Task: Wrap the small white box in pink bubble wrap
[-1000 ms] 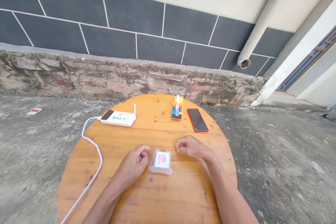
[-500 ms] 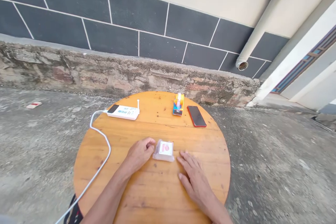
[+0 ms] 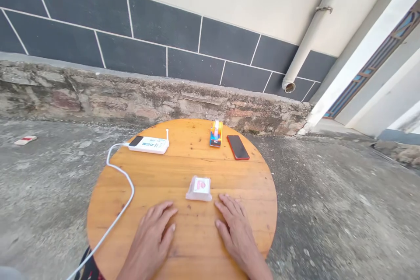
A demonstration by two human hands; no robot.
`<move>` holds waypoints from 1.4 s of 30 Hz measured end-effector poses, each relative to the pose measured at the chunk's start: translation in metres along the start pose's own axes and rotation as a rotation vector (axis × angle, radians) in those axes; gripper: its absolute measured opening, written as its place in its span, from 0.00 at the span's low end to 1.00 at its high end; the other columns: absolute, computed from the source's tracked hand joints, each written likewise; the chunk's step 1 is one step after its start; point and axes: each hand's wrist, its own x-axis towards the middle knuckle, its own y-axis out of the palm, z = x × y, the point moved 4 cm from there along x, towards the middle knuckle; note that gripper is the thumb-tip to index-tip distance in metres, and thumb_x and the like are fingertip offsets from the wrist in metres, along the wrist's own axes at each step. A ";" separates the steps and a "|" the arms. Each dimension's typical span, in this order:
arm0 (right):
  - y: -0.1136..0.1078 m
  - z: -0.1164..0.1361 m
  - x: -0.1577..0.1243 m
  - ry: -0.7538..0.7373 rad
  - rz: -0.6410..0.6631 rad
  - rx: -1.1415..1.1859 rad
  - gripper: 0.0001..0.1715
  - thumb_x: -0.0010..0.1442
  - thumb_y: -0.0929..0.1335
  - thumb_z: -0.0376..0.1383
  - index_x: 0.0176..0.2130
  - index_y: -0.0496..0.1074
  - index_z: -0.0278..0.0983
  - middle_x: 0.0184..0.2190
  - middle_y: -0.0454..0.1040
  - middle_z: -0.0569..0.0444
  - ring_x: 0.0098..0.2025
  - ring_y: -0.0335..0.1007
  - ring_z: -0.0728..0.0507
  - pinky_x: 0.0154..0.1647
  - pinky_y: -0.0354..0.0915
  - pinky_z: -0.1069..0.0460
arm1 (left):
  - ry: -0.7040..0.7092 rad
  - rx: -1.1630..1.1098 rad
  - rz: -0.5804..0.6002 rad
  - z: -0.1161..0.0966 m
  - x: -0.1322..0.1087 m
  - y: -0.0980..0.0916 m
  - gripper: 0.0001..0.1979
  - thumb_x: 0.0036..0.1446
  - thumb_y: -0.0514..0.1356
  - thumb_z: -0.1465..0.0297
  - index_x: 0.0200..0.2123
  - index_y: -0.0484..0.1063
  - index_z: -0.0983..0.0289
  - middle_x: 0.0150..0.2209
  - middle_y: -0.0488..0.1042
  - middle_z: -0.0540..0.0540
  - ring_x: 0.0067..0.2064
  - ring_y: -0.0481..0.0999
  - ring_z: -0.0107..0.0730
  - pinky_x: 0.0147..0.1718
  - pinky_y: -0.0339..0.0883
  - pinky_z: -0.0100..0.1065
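Note:
A small package (image 3: 199,189) in clear wrapping, with a white label bearing a red mark, lies near the middle of the round wooden table (image 3: 187,245). To its lower left, my left hand (image 3: 152,232) rests on the wood with its fingers apart, not touching the package. My right hand (image 3: 234,225) lies flat on the tabletop just to the package's lower right, fingers spread and holding nothing.
A white power bank (image 3: 152,145) with a white cable (image 3: 126,201) sits at the back left. A tape dispenser (image 3: 215,134) with yellow tape and a red-edged phone (image 3: 238,147) are at the back right. A low stone ledge (image 3: 157,100) runs behind the table.
My left hand has pulled back toward me, away from the package, and its curled fingers have opened out. My right hand stays in place beside the package. The view has shifted slightly.

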 end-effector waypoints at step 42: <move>-0.027 0.001 0.024 -0.016 -0.244 0.367 0.11 0.64 0.62 0.37 0.36 0.72 0.40 0.38 0.72 0.49 0.42 0.70 0.42 0.43 0.68 0.49 | -0.411 -0.707 -0.081 -0.018 0.063 0.016 0.21 0.53 0.57 0.62 0.49 0.69 0.63 0.51 0.72 0.59 0.54 0.69 0.43 0.53 0.62 0.45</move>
